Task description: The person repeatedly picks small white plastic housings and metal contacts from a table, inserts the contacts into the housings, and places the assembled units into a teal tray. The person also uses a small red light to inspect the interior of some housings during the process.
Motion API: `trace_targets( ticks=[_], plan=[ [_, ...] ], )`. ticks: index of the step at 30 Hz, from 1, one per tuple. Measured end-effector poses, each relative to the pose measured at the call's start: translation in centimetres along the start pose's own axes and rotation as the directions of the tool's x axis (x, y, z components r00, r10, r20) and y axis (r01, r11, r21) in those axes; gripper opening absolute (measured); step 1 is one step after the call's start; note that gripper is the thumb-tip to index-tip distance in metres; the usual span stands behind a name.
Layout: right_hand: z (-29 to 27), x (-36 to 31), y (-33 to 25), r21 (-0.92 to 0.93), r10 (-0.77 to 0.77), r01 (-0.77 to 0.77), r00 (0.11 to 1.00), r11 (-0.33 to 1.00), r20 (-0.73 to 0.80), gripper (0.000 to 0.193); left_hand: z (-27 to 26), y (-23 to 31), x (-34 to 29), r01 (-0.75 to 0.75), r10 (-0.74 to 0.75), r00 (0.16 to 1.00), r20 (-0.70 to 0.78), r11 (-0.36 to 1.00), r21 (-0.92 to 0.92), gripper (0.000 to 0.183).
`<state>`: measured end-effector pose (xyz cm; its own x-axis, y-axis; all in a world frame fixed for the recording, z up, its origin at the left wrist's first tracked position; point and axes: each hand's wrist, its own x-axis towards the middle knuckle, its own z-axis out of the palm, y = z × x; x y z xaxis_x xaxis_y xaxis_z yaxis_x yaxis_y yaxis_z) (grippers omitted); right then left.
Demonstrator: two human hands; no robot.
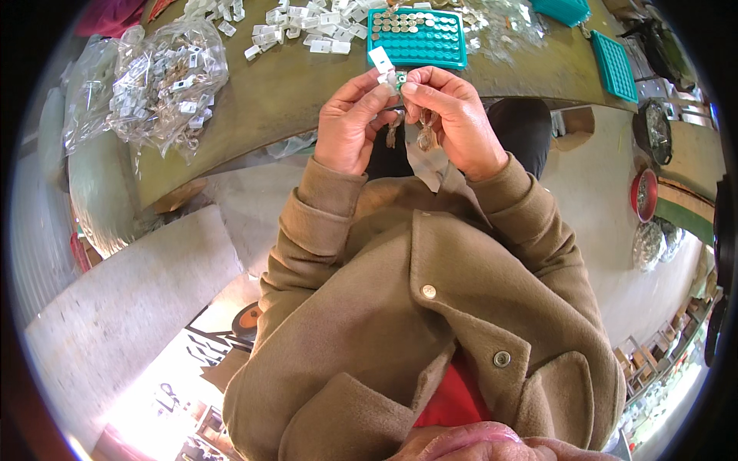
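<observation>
My left hand (350, 127) pinches a small white plastic case (380, 61), with its flap standing up beyond the fingertips. From the other side, the thumb and forefinger of my right hand (457, 119) close on a small green circuit board (401, 77) that meets the case between both hands. Below the fingers hang thin, looped, wire-like strands (426, 138); where they attach is hidden. Just beyond my hands is a teal tray (419, 58) of round pockets, its far rows partly filled with round silvery discs (400, 24).
White plastic cases (323, 27) lie heaped left of the tray. A clear bag (165, 92) of similar parts sits at the table's left. Small clear pieces (503, 34) are spread right of the tray. Another teal tray (615, 67) lies near the right edge of the table (254, 100).
</observation>
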<state>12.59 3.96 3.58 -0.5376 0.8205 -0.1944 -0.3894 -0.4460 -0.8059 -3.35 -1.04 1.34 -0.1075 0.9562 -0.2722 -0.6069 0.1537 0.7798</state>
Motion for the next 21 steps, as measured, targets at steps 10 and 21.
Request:
trace_targets(
  ticks=[10, 21],
  plan=[
    [-0.7, 0.2, 0.5, 0.115, 0.032, -0.034, 0.999, 0.993, 0.019, 0.007, 0.6, 0.2, -0.1, -0.003, 0.003, 1.0, 0.02, 1.0, 0.009, 0.032],
    [-0.8, 0.3, 0.3, -0.157, -0.137, 0.128, 0.989, 0.979, -0.049, 0.004, 2.4, -0.8, -0.4, -0.302, 0.325, 0.945, 0.036, 0.827, 0.474, 0.031]
  ],
)
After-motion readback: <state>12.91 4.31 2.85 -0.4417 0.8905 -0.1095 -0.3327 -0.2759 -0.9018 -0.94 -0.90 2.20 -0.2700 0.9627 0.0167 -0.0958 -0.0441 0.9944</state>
